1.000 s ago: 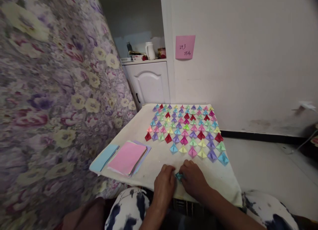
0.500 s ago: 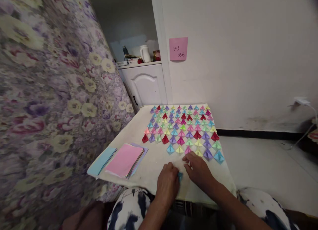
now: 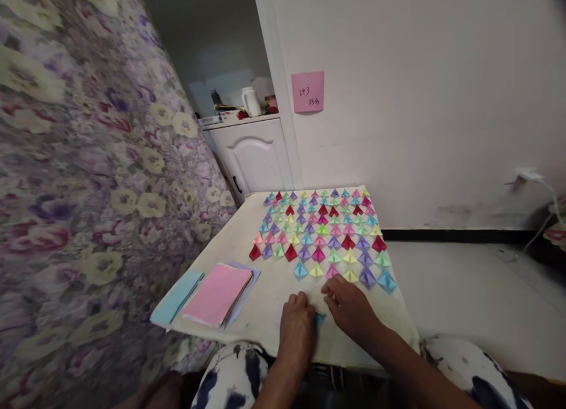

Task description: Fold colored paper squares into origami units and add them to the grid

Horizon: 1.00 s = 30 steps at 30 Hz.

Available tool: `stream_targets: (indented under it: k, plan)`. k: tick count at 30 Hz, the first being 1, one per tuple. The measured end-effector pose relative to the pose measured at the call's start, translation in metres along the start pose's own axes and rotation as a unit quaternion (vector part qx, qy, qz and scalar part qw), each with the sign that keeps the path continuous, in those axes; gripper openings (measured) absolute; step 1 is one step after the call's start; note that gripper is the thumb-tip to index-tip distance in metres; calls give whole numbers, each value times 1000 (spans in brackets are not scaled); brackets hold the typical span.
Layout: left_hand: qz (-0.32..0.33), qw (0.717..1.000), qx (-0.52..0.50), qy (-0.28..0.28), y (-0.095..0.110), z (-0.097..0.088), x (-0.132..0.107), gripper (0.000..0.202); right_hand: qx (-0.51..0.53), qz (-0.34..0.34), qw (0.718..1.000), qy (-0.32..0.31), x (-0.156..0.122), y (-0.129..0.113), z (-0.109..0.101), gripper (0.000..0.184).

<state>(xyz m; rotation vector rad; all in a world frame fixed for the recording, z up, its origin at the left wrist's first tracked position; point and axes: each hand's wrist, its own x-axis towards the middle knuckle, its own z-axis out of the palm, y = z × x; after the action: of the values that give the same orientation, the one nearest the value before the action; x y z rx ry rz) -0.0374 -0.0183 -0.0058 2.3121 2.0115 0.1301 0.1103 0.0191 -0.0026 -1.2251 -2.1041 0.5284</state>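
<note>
My left hand (image 3: 298, 325) is low over the near part of the cloth-covered table (image 3: 265, 303), its fingers curled down on a small blue folded paper (image 3: 319, 320) that peeks out at its right side. Most of that paper is hidden under the hand. To the right, my right hand (image 3: 349, 304) hovers with fingers loosely bent and a small gap between thumb and index finger; nothing shows in it. Its fingertips are just in front of a pink folded paper piece (image 3: 332, 271), at the near edge of rows of colourful folded paper pieces (image 3: 319, 241).
A stack of coloured paper sheets (image 3: 219, 294), pink on top, lies at the left beside some blue sheets (image 3: 177, 297). A floral curtain (image 3: 110, 208) hangs along the left. Behind the table are a white cabinet (image 3: 252, 161) and a wall with a pink note (image 3: 308, 92).
The view has shifted slightly. My right hand's fingers have drawn closer together, while my left hand stays on the blue folded paper.
</note>
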Motion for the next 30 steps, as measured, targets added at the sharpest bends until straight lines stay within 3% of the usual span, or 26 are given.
stream_targets:
  k: [8, 19, 24, 30]
  plan:
    - [24, 999, -5, -21, -6, 4, 0, 18, -11, 11, 1000, -15, 0, -1, 2, 13]
    - [6, 1000, -8, 4, -7, 0, -1, 17, 0, 19, 1000, -19, -1, 1, 2, 11]
    - [-24, 999, -7, 34, -7, -2, 0, 18, -2, 26, 999, -24, -1, 0, 1, 11]
    - [-62, 998, 6, 27, -4, 3, 2, 19, -13, 30, 999, -44, -1, 1, 6, 11]
